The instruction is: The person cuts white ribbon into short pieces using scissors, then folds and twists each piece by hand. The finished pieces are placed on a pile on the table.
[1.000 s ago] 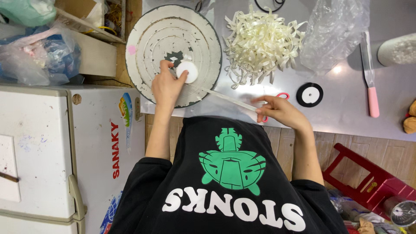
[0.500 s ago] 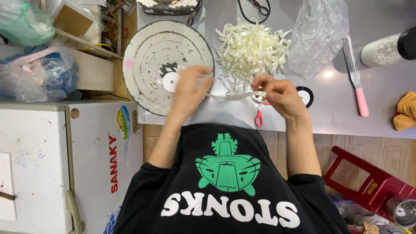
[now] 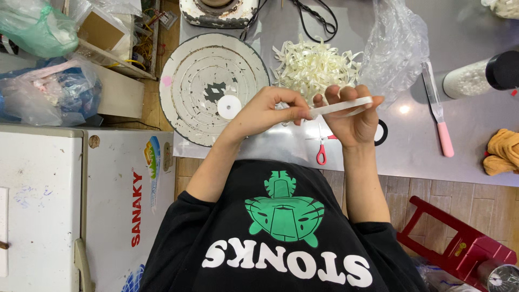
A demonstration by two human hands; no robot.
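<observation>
The right hand (image 3: 354, 116) holds a flat white ring-shaped roll of tape (image 3: 341, 105) edge-on, its fingers wrapped over the rim. The left hand (image 3: 270, 111) pinches the free white strip at the roll's nine o'clock side, fingers narrow. Both sit above the grey metal bench (image 3: 421, 140).

Judged handling: the roll is light and fairly stiff; the strip is thin, limp and easily creased, and is best taken near its end.

Count:
- One round white turntable (image 3: 211, 89), at nine o'clock of the hands.
- One heap of cut cream strips (image 3: 313, 65), at twelve.
- One pair of red-handled scissors (image 3: 323, 148), at six.
- One pink-handled spatula (image 3: 438, 116), at three.
- One red stool (image 3: 454, 243).
</observation>
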